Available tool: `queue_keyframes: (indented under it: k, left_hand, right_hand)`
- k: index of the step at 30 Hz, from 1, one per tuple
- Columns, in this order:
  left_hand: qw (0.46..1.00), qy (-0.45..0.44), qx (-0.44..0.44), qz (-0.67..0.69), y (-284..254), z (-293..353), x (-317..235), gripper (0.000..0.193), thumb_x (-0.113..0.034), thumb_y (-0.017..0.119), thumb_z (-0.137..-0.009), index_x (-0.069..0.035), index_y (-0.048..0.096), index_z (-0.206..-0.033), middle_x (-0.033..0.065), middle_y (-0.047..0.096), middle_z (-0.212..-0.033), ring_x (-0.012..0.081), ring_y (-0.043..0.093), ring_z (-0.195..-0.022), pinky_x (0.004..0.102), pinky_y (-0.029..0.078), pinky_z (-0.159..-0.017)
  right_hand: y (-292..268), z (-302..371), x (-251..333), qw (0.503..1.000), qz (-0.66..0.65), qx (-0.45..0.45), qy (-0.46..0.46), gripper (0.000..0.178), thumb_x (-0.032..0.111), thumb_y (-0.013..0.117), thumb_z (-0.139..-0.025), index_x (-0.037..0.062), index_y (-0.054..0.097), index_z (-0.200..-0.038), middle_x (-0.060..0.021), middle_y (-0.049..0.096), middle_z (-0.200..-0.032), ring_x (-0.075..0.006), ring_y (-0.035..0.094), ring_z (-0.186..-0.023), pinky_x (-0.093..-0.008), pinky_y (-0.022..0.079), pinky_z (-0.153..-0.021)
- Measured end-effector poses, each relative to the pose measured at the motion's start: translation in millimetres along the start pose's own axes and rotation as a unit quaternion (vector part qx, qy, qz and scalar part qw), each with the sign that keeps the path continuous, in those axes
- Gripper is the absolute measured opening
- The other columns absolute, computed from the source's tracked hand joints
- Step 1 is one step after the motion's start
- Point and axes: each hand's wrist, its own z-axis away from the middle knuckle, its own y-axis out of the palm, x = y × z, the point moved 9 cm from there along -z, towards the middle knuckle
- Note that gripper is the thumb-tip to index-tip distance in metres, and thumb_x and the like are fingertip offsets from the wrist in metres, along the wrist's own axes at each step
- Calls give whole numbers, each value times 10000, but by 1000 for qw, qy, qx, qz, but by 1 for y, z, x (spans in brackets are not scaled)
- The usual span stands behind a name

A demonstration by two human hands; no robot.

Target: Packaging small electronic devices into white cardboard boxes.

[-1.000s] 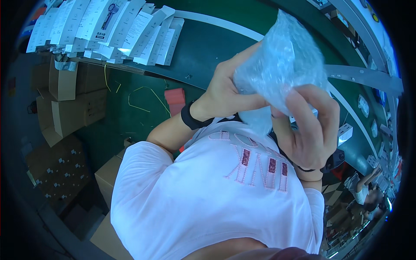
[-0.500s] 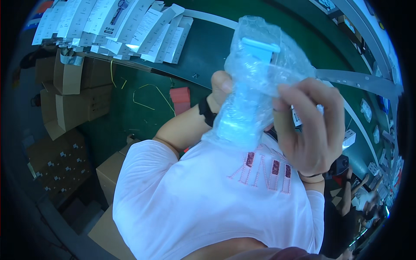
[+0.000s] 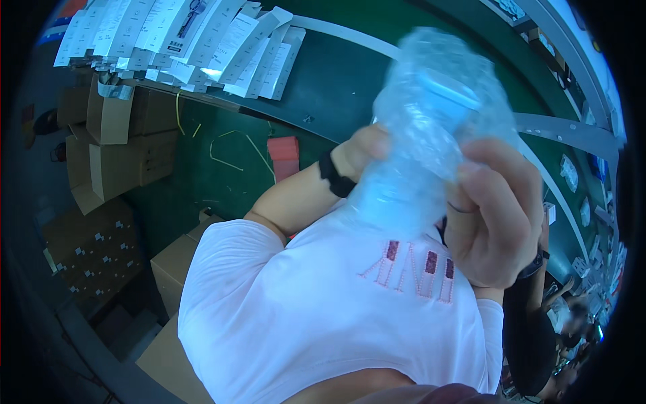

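Note:
A clear bubble-wrap bag (image 3: 431, 141) is held up in front of my chest, tilted. Inside it shows a pale blue object with a wide flat end (image 3: 449, 93); the plastic blurs its kind. My left hand (image 3: 367, 148), with a dark band on its wrist, is closed on the bag's left side, most of its fingers hidden behind it. On the other side my right hand (image 3: 494, 209) pinches the plastic between thumb and curled fingers.
Many white printed boxes (image 3: 182, 40) stand in rows on the dark green bench (image 3: 323, 87) at far left. Open cardboard cartons (image 3: 128, 155) sit left, near a red piece (image 3: 284, 156) and yellow straps on the floor. A metal bar (image 3: 565, 131) crosses at right; other people (image 3: 535, 350) are lower right.
Both hands and the bag have shifted a little to the right. The bag has turned slightly, and its plastic now bunches more over the pale blue object.

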Motion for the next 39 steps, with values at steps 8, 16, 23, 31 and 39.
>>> queue_keyframes:
  k: [8,16,23,31,39]
  left_hand:
    - [946,90,-72,-304,20,2,-32,380,-96,746,-774,4,602,-1110,41,665,-990,97,603,-910,267,486,-814]
    - [902,162,-95,-388,28,3,-46,433,-3,692,-732,16,582,-1150,53,655,-1025,99,588,-938,269,478,-835]
    - [839,222,-166,-468,27,3,-58,486,-31,724,-723,-5,572,-1183,95,634,-1085,151,598,-990,297,474,-868]
    - [615,298,-199,-703,32,8,-79,527,-71,743,-606,-50,596,-1112,103,595,-1020,323,576,-923,402,444,-873]
    - [460,353,-183,-794,45,14,-92,502,-14,692,-582,-138,630,-1065,35,547,-1058,295,452,-1089,638,189,-1028]
  right_hand:
    - [-2,1,-10,999,18,-6,49,384,171,735,-803,32,604,-1136,-130,621,-950,-241,602,-754,-291,474,-604]
    - [13,2,-14,999,42,-25,22,345,4,696,-792,39,630,-1129,-111,642,-963,-205,630,-768,-268,496,-614]
    - [21,1,-21,999,-1,-4,52,202,-61,596,-835,15,594,-1022,-194,652,-1096,-206,666,-762,-259,518,-641]
    - [35,-2,-34,995,-80,14,65,96,-65,497,-808,13,505,-862,-249,616,-1140,-210,576,-576,-299,468,-540]
    - [43,-3,-25,997,-16,69,23,126,-42,555,-640,16,574,-751,-249,596,-1166,-247,580,-573,-297,446,-515]
